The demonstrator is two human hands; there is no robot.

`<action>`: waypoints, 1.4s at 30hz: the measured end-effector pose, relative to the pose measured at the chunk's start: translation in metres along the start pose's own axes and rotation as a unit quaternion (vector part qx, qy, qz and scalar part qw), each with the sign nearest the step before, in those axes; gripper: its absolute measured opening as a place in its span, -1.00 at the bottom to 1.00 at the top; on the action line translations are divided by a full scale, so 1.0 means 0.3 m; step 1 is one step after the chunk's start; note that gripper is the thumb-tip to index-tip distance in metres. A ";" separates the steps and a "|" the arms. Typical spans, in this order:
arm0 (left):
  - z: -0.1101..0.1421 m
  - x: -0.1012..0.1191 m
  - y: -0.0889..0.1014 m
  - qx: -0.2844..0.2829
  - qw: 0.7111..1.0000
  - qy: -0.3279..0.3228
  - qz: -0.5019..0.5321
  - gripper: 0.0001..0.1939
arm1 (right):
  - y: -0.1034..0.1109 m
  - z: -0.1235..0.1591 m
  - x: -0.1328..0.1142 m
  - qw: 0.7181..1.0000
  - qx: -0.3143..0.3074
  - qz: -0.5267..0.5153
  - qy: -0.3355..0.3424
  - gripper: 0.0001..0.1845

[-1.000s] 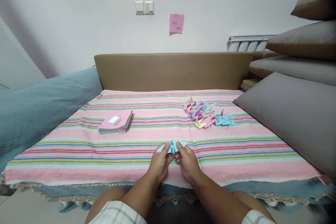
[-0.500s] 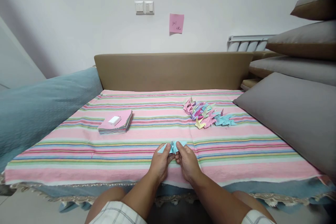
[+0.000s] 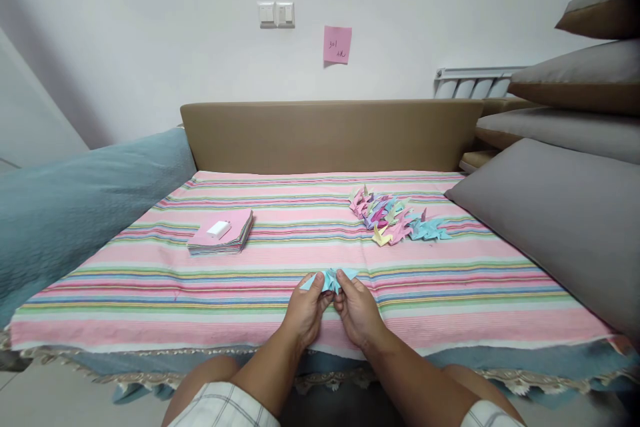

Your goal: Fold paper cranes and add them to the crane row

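A light blue paper crane [image 3: 330, 279] is held between my two hands, just above the near part of the striped cloth. My left hand [image 3: 303, 310] pinches its left wing, thumb on top and fingers curled beneath. On the other wing, my right hand [image 3: 359, 309] has the same kind of pinch. Both wing tips stick out past the thumbs, while the underside is hidden by my fingers. Farther off to the right lies a heap of folded paper cranes [image 3: 385, 217] in pink, purple, yellow, green and blue.
A stack of coloured square paper [image 3: 215, 240] with a small white block [image 3: 219, 229] on top lies at left on the striped cloth [image 3: 300, 213]. Grey cushions [image 3: 555, 213] pile up at right. A blue-covered armrest [image 3: 100, 193] bounds the left, a brown backrest [image 3: 330, 137] the far side.
Both hands stay in nearly the same place. The middle of the crane between my thumbs shifts slightly in shape, looking a little more spread now.
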State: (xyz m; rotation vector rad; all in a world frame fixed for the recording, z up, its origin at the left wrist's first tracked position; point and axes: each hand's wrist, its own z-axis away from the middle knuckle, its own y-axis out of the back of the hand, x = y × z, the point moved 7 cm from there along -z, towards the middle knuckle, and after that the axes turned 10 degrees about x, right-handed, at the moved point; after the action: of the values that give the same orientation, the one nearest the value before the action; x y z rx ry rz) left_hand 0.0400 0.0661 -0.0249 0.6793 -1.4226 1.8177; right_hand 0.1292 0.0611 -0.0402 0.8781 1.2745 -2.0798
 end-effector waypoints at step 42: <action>-0.012 0.027 0.037 0.028 0.999 0.000 -0.028 -0.61 | -0.015 -0.007 -0.013 0.990 -0.112 0.079 0.012 -0.58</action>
State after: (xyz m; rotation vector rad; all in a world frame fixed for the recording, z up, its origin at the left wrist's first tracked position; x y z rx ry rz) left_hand 0.0263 0.0700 -0.0260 0.7410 -1.3441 1.8207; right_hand 0.1289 0.0654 -0.0355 0.8736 1.3727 -1.7686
